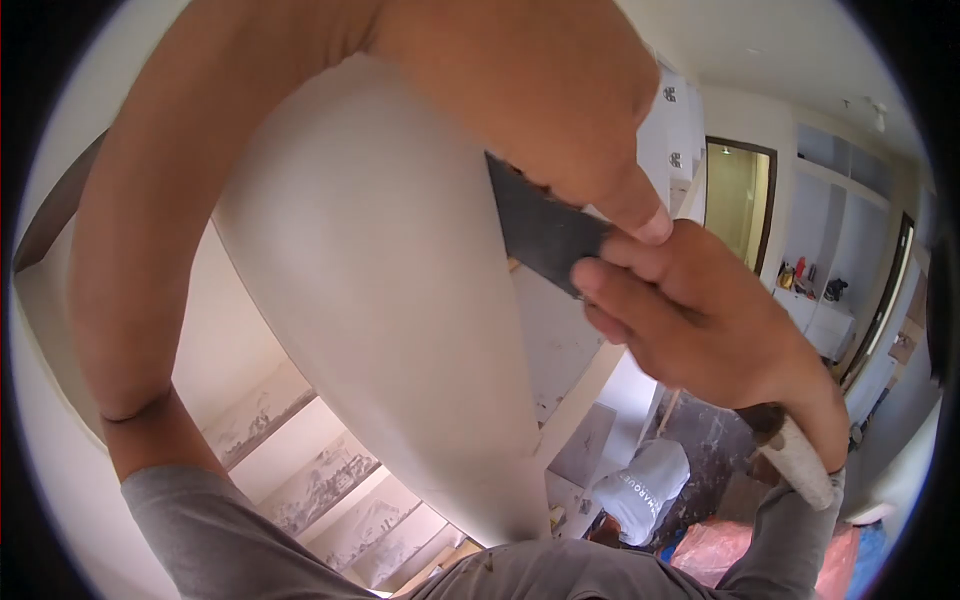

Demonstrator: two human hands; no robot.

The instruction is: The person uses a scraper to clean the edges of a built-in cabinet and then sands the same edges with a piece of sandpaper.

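A: What do we have in our hands?

B: A dark flat blade (545, 235), a scraper by the look of it. Our left hand (560, 105) comes over from the top, arm bent round the upper left, and its fingers curl down onto the blade's upper edge, one fingertip (648, 222) pressing at the blade's right end.

A: And the right?

B: Our right hand (700, 320) comes up from the lower right, fingers folded against the blade's right end from below. Lower down, by the wrist, we see a pale, paint-caked handle (800, 460) sticking out. Whether it joins the blade we cannot tell; the hand hides that stretch.

A: So both hands are closed?

B: Closed around the blade's end, yes. The two hands touch each other there.

A: Where does the blade sit?

B: Flat against a smooth pale curved surface (380, 300), at its right edge. That surface fills the middle of our view, from the top down to our grey shirt (560, 575).

A: Anything beyond?

B: Below left, stepped pale shelves (300, 450) with dusty faces. Lower right, a white bag (645, 490) with printing on a stained floor, beside an orange sheet (720, 550). Far right, a doorway (738, 200) and a white cabinet (825, 320) with small things on top.
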